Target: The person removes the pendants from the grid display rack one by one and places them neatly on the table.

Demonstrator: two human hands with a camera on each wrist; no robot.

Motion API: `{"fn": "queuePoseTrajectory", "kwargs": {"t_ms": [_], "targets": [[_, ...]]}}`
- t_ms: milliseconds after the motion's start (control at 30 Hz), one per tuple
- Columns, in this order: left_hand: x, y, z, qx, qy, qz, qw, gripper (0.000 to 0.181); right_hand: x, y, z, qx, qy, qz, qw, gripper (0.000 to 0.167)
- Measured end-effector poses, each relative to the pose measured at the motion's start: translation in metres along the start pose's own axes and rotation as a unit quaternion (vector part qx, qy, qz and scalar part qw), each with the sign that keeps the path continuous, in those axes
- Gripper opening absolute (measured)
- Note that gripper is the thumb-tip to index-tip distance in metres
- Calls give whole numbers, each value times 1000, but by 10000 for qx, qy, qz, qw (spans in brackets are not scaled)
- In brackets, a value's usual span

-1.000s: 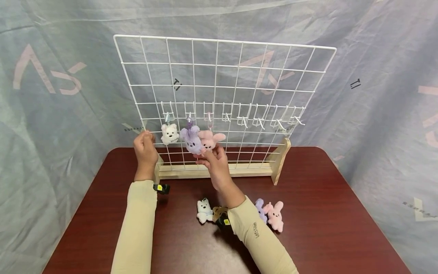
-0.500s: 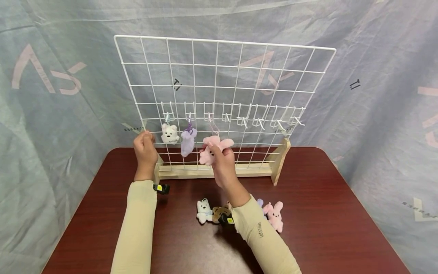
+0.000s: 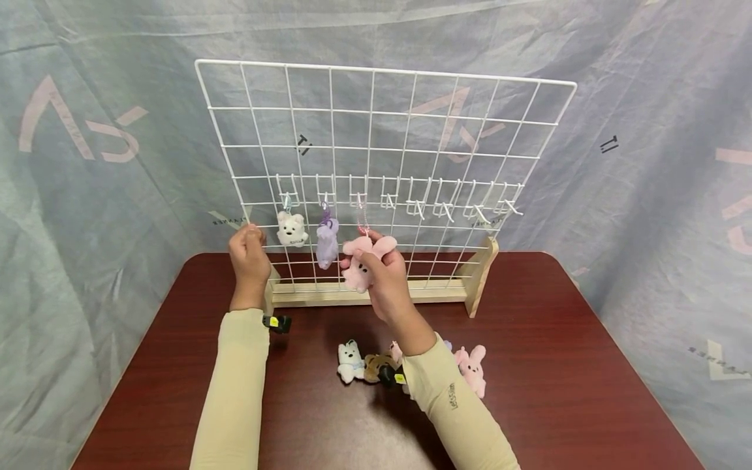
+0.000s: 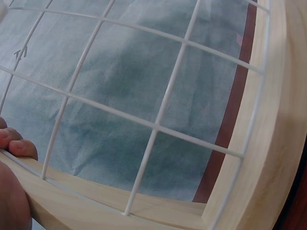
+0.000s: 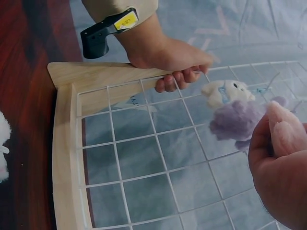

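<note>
My right hand (image 3: 388, 274) pinches a pink plush bunny (image 3: 356, 273) between thumb and fingers; its pink strap (image 3: 361, 215) runs up to a hook on the white wire grid (image 3: 392, 156). In the right wrist view the pink plush (image 5: 287, 129) shows partly behind the thumb. My left hand (image 3: 251, 254) grips the left side of the rack, its fingers curled round the wooden upright (image 5: 120, 74). Between the hands hang a white plush bear (image 3: 292, 230) and a purple plush bunny (image 3: 327, 245), each from its own hook. The purple one is turned away from the head view.
Several bare hooks (image 3: 446, 210) line the grid to the right. On the table (image 3: 546, 365) lie a white plush (image 3: 350, 361), a brown plush (image 3: 376, 367) and a pink plush bunny (image 3: 473, 371); others are partly hidden by the right sleeve (image 3: 452, 398).
The right hand has drawn the hanging pink bunny down and slightly right, away from the purple one. The purple bunny has swung round to face away. The left hand stays put.
</note>
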State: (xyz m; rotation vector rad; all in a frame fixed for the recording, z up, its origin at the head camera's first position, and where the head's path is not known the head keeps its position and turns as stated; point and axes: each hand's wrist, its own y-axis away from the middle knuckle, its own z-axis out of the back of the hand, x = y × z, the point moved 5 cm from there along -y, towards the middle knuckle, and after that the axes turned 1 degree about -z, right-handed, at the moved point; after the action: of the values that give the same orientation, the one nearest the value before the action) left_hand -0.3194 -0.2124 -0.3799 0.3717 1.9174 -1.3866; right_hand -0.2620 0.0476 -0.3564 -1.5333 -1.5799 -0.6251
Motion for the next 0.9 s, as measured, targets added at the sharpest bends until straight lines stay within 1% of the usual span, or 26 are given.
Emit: {"fn": "queuePoseTrajectory", "kwargs": {"t_ms": [67,167,333,433,533,700,900], "targets": [[1,0,0,8,5,0,10000,35,2,1,0,82,41,-3,10000,51],[2,0,0,12,-2,-37,10000,36,7,1,-2,353,116,-5,9993,59],[3,0,0,52,8,-60,10000,36,14,-2,-5,780,288,-172,9964,65],[3,0,0,48,-43,-38,10000,36,18,-3,-8,889,350,-297,9950,67],[2,0,0,36,-81,-16,10000,37,22,-3,-11,994,392,-340,9937,69],[4,-1,-1,11,-15,-14,10000,36,31,-1,-16,1175,406,-302,9918,71],[4,-1,0,-16,48,-32,10000,35,38,3,-20,1288,391,-198,9907,72]]}}
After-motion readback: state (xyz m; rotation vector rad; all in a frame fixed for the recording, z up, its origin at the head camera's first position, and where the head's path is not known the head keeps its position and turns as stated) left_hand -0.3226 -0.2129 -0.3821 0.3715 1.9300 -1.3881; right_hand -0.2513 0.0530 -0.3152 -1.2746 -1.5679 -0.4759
